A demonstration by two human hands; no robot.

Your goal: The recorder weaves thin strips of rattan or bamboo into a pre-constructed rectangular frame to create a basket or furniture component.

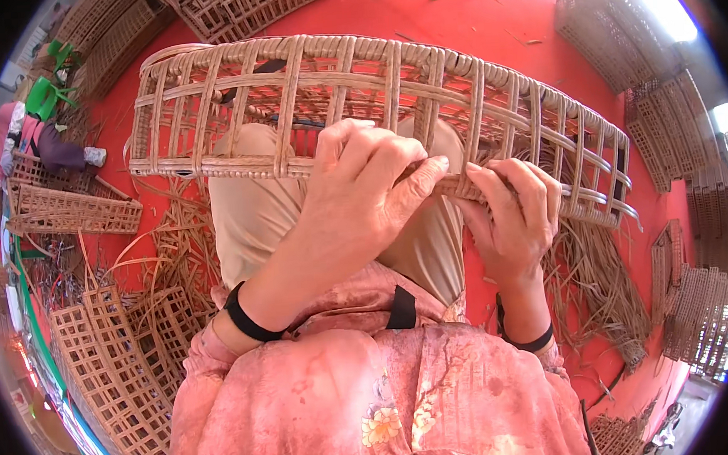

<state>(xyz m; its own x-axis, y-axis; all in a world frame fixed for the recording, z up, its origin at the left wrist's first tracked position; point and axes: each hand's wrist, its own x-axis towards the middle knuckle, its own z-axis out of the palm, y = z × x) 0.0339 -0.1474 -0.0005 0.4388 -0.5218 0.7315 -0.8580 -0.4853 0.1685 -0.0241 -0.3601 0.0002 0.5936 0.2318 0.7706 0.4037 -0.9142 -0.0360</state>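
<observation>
Partly hidden basket rim, left hand covering, right hand beside

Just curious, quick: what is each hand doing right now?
Left hand: closed on the near rim of the openwork tan rattan basket frame.
Right hand: fingers pinched on that same rim, further right.

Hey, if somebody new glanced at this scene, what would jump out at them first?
Probably the big open-weave rattan basket frame lying across the person's lap at centre, with the left hand and right hand both closed on its near rim. Next, the bright red floor all around, with flat woven lattice panels stacked at lower left and loose cane strips heaped at right.
</observation>
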